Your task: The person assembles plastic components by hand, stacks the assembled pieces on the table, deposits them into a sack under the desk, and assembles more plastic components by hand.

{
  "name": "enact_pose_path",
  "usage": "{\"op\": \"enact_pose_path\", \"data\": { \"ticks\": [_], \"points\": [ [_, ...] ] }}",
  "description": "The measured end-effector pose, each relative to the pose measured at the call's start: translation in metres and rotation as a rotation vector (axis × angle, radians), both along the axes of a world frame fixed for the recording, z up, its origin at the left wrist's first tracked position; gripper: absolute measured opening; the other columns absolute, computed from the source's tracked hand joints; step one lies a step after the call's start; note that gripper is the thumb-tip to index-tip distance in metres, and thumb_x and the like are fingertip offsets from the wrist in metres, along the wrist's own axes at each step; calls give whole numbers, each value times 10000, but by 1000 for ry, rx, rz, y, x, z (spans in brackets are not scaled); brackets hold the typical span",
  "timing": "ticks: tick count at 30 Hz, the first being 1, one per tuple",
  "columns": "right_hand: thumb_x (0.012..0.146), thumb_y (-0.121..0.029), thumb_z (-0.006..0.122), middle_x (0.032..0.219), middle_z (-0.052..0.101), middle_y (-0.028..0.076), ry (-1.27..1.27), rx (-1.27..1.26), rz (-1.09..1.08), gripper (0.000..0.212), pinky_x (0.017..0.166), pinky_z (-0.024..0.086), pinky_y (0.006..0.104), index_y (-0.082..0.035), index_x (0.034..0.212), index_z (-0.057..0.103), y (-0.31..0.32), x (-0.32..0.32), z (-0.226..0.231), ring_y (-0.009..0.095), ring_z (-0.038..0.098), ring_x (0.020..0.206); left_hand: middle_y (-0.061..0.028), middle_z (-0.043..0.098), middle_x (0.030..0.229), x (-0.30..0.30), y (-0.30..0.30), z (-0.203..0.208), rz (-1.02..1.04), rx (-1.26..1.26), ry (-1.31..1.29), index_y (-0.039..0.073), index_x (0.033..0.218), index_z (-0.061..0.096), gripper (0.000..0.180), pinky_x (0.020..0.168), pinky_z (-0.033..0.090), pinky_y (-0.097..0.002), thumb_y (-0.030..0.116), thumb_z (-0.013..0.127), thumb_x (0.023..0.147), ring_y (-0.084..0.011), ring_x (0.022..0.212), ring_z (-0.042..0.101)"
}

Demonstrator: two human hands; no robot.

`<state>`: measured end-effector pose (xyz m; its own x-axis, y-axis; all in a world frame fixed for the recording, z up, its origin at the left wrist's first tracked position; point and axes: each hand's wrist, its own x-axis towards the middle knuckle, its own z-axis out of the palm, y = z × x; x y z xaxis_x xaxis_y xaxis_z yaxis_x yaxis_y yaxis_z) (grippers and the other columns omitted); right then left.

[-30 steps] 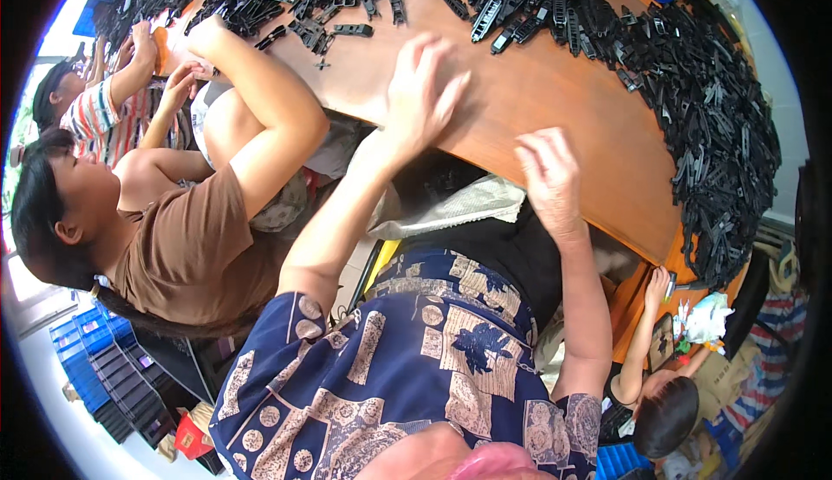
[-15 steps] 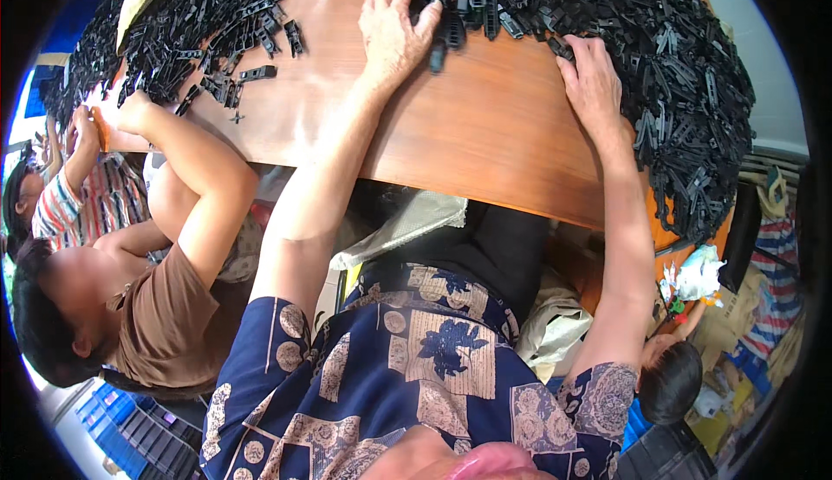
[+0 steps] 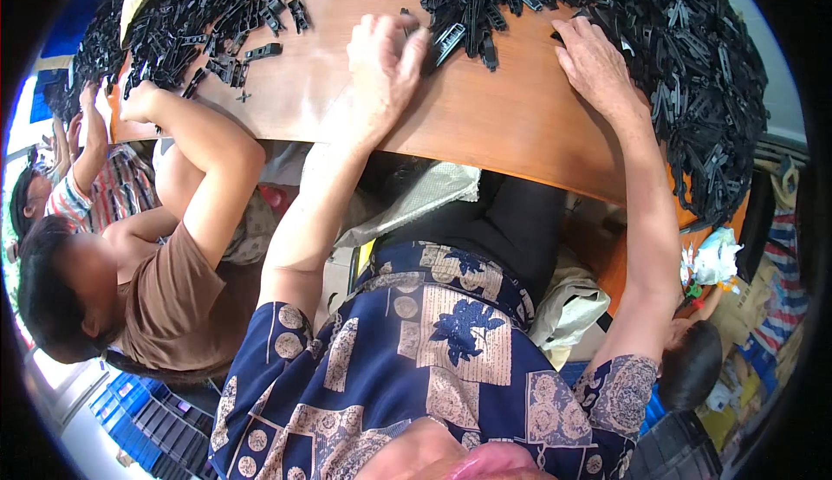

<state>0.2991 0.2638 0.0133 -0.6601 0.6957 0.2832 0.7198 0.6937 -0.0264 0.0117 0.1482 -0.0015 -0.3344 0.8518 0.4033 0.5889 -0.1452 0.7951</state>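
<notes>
My left hand (image 3: 386, 68) is over the wooden tabletop, fingers curled and thumb bent inward. Dark plastic shows between thumb and fingers, so the hand closes on black plastic parts (image 3: 428, 54), partly hidden and blurred. Just right of it lie slim, ladder-like black clips (image 3: 450, 42) at the near fringe of a heap. My right hand (image 3: 596, 62) rests at the left side of the large black parts pile (image 3: 706, 90). Its fingers are stretched out with the thumb apart; a small dark bit shows by the fingertips, and what lies under the palm is hidden.
The brown table (image 3: 511, 120) has its near edge before my lap. Another heap of black parts (image 3: 186, 38) lies left, where a person in a brown top (image 3: 178, 307) reaches in. A crumpled white-green wrapper (image 3: 716, 255) sits at the right corner. Another person is beyond, far left.
My left hand has drawn slightly nearer to me, and some black parts have shifted with it. The right hand's fingers have straightened and moved slightly up the table. The whole view has tilted slightly.
</notes>
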Motion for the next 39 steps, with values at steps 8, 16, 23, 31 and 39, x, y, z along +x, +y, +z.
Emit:
{"op": "enact_pose_path", "data": {
  "ticks": [8, 16, 23, 31, 39],
  "points": [
    [907, -147, 670, 994, 626, 163, -6, -188, -27, 169, 820, 522, 495, -18, 958, 574, -33, -7, 20, 384, 656, 955, -64, 571, 970, 22, -13, -2, -55, 10, 675, 123, 948, 640, 259, 848, 398, -455, 215, 790, 759, -284, 973, 541],
    [879, -124, 686, 972, 598, 93, 275, -450, 36, 155, 821, 492, 448, -33, 924, 568, -66, 22, 5, 321, 611, 940, -55, 568, 926, 39, -31, 2, -332, 101, 653, 126, 943, 608, 224, 761, 508, -368, 155, 764, 785, -249, 887, 576],
    [905, -76, 650, 1063, 605, 85, 306, -213, 93, 168, 893, 504, 425, -69, 1071, 631, -95, 30, 2, 303, 600, 1021, -30, 550, 932, 40, -32, -5, -532, 154, 760, 141, 967, 608, 155, 761, 506, -353, 157, 700, 843, -223, 891, 578],
    [929, -39, 609, 1040, 631, 146, 226, -344, 81, 387, 847, 531, 455, -136, 1302, 571, -104, 39, 24, 377, 637, 987, -52, 582, 1011, 30, -30, 1, -632, 192, 793, 122, 989, 646, 184, 811, 490, -363, 171, 721, 828, -246, 918, 581],
    [918, -54, 632, 999, 630, 127, -51, -319, 274, 317, 816, 527, 452, -114, 1229, 613, -76, 32, 39, 369, 624, 986, -88, 599, 988, 24, -41, 1, -349, 3, 553, 84, 1068, 675, 280, 857, 466, -409, 286, 734, 884, -295, 975, 584]
  ]
}}
